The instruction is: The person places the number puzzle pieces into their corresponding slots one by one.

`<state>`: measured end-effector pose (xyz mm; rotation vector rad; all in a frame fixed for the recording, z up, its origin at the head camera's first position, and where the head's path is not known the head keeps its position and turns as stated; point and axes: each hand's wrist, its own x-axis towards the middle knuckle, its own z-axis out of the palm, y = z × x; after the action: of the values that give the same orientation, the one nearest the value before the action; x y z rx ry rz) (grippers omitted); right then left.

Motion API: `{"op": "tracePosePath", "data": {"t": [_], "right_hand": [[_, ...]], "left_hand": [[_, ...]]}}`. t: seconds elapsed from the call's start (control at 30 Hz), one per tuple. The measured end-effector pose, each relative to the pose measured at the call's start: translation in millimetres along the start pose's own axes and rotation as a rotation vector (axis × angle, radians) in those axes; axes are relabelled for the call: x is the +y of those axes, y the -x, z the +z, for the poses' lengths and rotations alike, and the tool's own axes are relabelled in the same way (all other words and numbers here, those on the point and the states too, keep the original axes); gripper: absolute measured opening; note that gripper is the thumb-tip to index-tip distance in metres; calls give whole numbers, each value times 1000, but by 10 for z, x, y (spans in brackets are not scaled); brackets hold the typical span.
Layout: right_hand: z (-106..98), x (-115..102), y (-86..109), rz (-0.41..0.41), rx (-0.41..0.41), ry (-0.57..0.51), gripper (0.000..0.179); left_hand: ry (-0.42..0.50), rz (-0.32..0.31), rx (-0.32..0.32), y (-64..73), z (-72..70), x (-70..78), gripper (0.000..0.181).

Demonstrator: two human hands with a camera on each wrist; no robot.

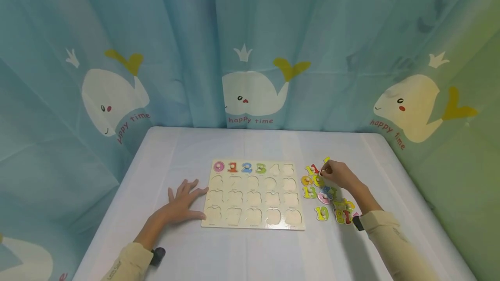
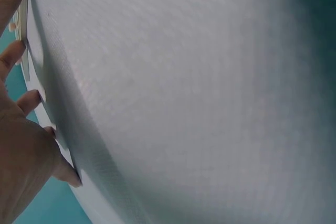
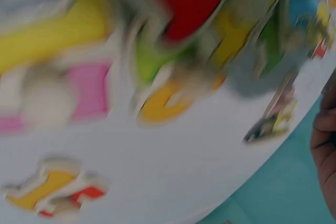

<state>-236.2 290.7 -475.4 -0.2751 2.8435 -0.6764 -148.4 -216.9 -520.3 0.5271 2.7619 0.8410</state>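
A wooden number puzzle board lies on the table, with a pink, an orange-red, a blue and a green number piece at the left of its top row. Against its left edge rests my left hand, fingers spread; the left wrist view shows these fingers by the board's edge. My right hand is over the far part of the loose number pieces. Its thumb and fingers pinch what seems a small number piece, mostly hidden. In the right wrist view, curled fingers show only at the right edge.
Loose pieces lie scattered and partly overlapping right of the board, among them a yellow-green piece near the front. Recessed number slots fill the rest of the board. Behind the white table hangs a blue curtain with whales.
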Motion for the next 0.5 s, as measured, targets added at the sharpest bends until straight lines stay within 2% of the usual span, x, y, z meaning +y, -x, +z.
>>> {"op": "tracePosePath", "data": {"t": [0.1,0.3,0.5], "right_hand": [[99,-108,-79,-46,18,-41,13],[294,-324,-229,-129,4,-95,12],[498,-541,-356,-249,29,-108,10]], "left_hand": [[-2,2,5,-10,-3,-5,83],[-21,1,1,-28,12,-18,82],[-32,-9,5,-14,23,-23,83]]}}
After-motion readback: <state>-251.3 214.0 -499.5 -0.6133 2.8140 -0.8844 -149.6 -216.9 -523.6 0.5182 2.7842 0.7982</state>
